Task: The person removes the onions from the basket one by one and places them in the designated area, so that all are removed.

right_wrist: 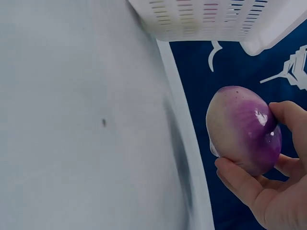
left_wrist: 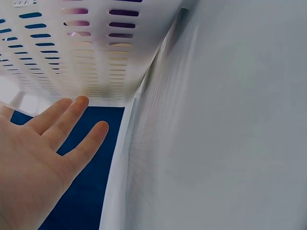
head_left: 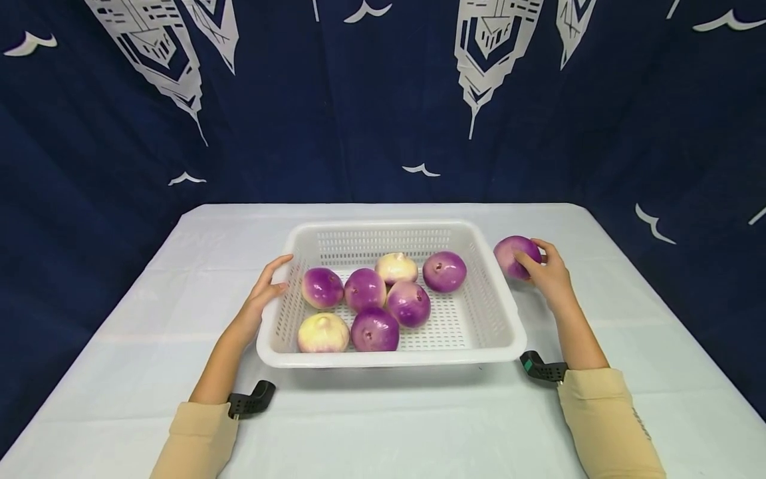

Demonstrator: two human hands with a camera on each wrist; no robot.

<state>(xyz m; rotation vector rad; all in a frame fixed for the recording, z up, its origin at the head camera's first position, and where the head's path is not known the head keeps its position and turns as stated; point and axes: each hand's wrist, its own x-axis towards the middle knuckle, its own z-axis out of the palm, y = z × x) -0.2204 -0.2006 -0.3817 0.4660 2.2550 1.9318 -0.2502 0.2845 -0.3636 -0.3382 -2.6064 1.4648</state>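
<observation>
A white slotted plastic basket stands on the table with several glossy purple-and-cream onions in it, such as this purple onion and this cream-topped onion. To the right of the basket, my right hand pinches another onion between thumb and fingers. That onion shows a pale half and a purple half in the right wrist view, held off the table. My left hand is at the basket's left side, fingers spread and extended; the left wrist view shows the hand beside the slotted wall.
A white cloth covers the table. Behind it hangs a dark blue curtain with white printed shapes. Black wrist devices sit on the left wrist and the right wrist.
</observation>
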